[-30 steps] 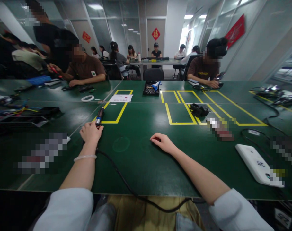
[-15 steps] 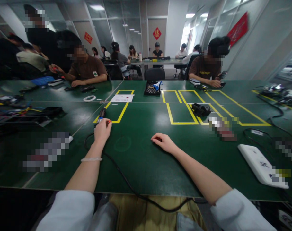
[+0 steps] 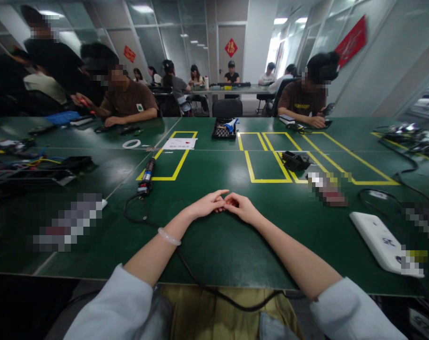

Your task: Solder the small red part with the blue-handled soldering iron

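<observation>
My left hand (image 3: 210, 204) and my right hand (image 3: 241, 207) meet at the fingertips over the green table (image 3: 214, 255). The left index finger points out straight while the thumb and other fingers curl in. On the right, thumb and fingers are drawn together. Anything between the fingertips is too small or hidden to make out. Left of them, untouched, lies a black corded tool (image 3: 148, 175) shaped like an electric screwdriver, with blue and red parts. Its black cable (image 3: 189, 271) loops under my left forearm and off the table's front edge.
Yellow tape outlines (image 3: 271, 181) mark the far half. A black tray (image 3: 224, 131) holding small parts, a printed sheet (image 3: 180, 143), a white tape ring (image 3: 131, 144) and a black block-like part (image 3: 295, 161) lie there. A white power bank-like box (image 3: 380, 243) sits right. People sit opposite.
My left hand has left the corded tool and moved right to touch my right hand. The tool now lies by itself. My right hand has hardly moved.
</observation>
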`<act>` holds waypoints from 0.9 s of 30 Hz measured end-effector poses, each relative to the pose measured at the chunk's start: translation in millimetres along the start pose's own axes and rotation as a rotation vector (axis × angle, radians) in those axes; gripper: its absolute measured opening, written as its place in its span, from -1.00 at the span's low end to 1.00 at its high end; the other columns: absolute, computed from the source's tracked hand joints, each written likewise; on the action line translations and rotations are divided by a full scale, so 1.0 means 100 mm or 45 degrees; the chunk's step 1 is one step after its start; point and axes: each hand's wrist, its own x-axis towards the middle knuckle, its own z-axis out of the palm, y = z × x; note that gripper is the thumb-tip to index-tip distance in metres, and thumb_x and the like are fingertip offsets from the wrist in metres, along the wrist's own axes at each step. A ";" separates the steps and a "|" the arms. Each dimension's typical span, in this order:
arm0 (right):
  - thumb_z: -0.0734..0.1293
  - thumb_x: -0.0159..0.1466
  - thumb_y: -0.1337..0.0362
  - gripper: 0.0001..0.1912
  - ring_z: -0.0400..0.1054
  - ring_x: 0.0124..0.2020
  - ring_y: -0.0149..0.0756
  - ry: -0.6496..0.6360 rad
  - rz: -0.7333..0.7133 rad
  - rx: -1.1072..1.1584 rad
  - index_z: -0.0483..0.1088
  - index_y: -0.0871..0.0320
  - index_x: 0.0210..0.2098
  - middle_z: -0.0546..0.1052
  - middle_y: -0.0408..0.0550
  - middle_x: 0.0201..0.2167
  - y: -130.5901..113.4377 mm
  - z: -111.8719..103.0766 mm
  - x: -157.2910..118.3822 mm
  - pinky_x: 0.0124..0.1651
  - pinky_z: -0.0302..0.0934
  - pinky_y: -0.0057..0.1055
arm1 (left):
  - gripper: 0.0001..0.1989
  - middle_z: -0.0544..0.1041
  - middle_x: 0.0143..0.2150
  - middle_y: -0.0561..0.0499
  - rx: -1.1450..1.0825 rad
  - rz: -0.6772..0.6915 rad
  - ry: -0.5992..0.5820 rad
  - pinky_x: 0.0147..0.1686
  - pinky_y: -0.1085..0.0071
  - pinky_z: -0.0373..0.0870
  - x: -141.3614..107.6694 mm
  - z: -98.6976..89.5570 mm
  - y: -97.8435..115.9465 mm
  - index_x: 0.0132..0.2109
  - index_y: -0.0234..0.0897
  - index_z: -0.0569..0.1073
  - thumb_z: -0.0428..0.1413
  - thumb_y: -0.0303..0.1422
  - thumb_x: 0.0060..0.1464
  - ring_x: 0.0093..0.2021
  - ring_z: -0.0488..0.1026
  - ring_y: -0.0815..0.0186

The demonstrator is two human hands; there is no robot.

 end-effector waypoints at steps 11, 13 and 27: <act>0.38 0.19 0.06 -0.71 0.22 -0.50 -0.44 0.131 0.034 -0.025 0.36 0.16 -0.29 0.39 -0.20 -0.51 0.04 0.02 0.02 -0.41 0.14 -0.48 | -0.57 0.52 -0.37 -0.05 0.000 -0.165 0.140 -0.56 0.52 0.18 -0.01 0.04 -0.08 -0.28 -0.35 0.39 0.03 0.00 0.12 -0.49 0.42 0.41; 0.38 0.19 0.07 -0.71 0.22 -0.50 -0.44 0.103 0.015 -0.029 0.35 0.16 -0.27 0.38 -0.21 -0.51 0.02 0.02 0.01 -0.41 0.14 -0.48 | -0.60 0.52 -0.38 -0.03 0.017 -0.107 0.134 -0.54 0.52 0.20 -0.03 0.06 -0.06 -0.26 -0.35 0.40 0.07 -0.04 0.10 -0.48 0.41 0.42; 0.33 0.23 0.10 -0.76 0.26 -0.48 -0.43 0.121 0.035 0.045 0.34 0.16 -0.27 0.44 -0.17 -0.45 0.12 0.00 0.04 -0.37 0.18 -0.45 | -0.66 0.48 -0.33 0.00 -0.056 0.036 0.325 -0.38 0.44 0.40 -0.05 0.09 -0.11 -0.16 -0.33 0.36 0.22 -0.20 0.01 -0.36 0.49 0.36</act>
